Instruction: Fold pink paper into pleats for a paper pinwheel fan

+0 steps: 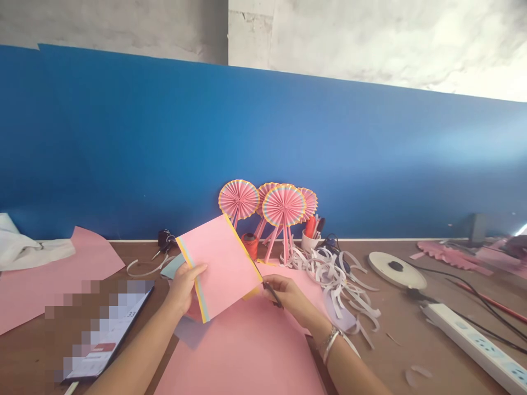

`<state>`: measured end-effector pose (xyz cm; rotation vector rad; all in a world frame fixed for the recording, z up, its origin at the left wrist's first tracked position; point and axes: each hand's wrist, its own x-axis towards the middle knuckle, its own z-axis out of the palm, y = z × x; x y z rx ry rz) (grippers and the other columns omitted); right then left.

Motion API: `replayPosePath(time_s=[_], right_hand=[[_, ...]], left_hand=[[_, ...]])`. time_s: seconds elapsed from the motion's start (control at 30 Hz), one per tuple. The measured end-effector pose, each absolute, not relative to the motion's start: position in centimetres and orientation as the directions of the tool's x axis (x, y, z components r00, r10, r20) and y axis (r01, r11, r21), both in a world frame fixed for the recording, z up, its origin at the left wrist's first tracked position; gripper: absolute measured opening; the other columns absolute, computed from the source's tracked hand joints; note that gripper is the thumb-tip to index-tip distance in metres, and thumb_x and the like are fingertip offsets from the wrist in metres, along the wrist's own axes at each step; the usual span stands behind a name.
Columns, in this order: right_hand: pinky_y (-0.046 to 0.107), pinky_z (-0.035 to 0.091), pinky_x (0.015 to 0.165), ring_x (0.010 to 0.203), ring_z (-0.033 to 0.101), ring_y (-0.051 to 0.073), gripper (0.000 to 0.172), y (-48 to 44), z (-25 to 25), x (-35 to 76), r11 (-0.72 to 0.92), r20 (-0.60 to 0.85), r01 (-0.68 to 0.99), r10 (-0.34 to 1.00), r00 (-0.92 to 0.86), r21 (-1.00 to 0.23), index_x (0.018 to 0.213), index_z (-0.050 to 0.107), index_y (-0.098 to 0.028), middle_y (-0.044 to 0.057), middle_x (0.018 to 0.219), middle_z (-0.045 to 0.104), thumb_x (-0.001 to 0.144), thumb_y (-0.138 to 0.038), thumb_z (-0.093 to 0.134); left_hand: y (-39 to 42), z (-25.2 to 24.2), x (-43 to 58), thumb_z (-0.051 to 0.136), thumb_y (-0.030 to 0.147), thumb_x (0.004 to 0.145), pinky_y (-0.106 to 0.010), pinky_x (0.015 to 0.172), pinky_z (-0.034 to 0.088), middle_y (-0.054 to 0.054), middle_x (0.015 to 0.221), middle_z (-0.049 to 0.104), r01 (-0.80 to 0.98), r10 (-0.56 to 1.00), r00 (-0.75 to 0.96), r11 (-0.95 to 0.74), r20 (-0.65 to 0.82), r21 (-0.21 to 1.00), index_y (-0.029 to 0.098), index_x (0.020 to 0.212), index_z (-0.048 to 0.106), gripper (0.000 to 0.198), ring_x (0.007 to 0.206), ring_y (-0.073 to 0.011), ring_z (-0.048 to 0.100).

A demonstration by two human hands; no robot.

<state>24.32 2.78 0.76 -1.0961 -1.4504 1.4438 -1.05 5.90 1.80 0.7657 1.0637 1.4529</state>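
My left hand [183, 288] pinches a pink sheet of paper [224, 266] at its left edge, thumb on top. Yellow and light blue strips run along that edge, and a yellow strip lines the upper right edge. My right hand [286, 296] grips a pair of scissors [272, 294] with dark handles at the sheet's right corner. The blades lie along the yellow edge, mostly hidden by the paper. Below both hands, a larger pink sheet [247, 351] covers the table. Pleated pink paper fans [284, 204] with striped rims stand behind the held sheet.
Curled white paper strips [340, 280] are heaped right of my right hand. A white cup [310, 241] with tools stands behind them. Further right lie a round cream lid-like disc [397, 270], cables and a power strip [473, 345]. A phone or tablet [115, 334], partly blurred, lies left.
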Motion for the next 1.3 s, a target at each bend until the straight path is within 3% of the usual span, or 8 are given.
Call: replayPosePath(time_s=[0.67,1.3], right_hand=[[0.022,0.025,0.05,0.053,0.034,0.007,0.024,2.92,0.6,24.29,-0.028,-0.038,0.039,0.955,-0.295,-0.999,0.091,0.068,-0.018,-0.004,0.062,0.049,0.07,-0.03,0.068],[0.023,0.026,0.05,0.052,0.035,0.008,0.029,3.06,0.42,24.24,0.002,-0.007,0.029,0.953,-0.303,-1.0,0.09,0.068,-0.017,-0.005,0.058,0.047,0.067,-0.035,0.071]], left_hand=[[6.04,1.42,-1.14,0.078,0.027,0.053,-0.036,0.077,0.051,-0.011,0.102,0.071,-0.387,0.986,-0.139,0.032,-0.093,0.921,0.014,0.1,0.066,0.05,0.096,-0.03,0.065],[5.75,1.54,-0.82,0.079,0.026,0.051,-0.037,0.075,0.051,-0.01,0.091,0.073,-0.398,0.987,-0.097,0.082,-0.13,0.914,0.013,0.094,0.066,0.047,0.084,-0.0284,0.068]])
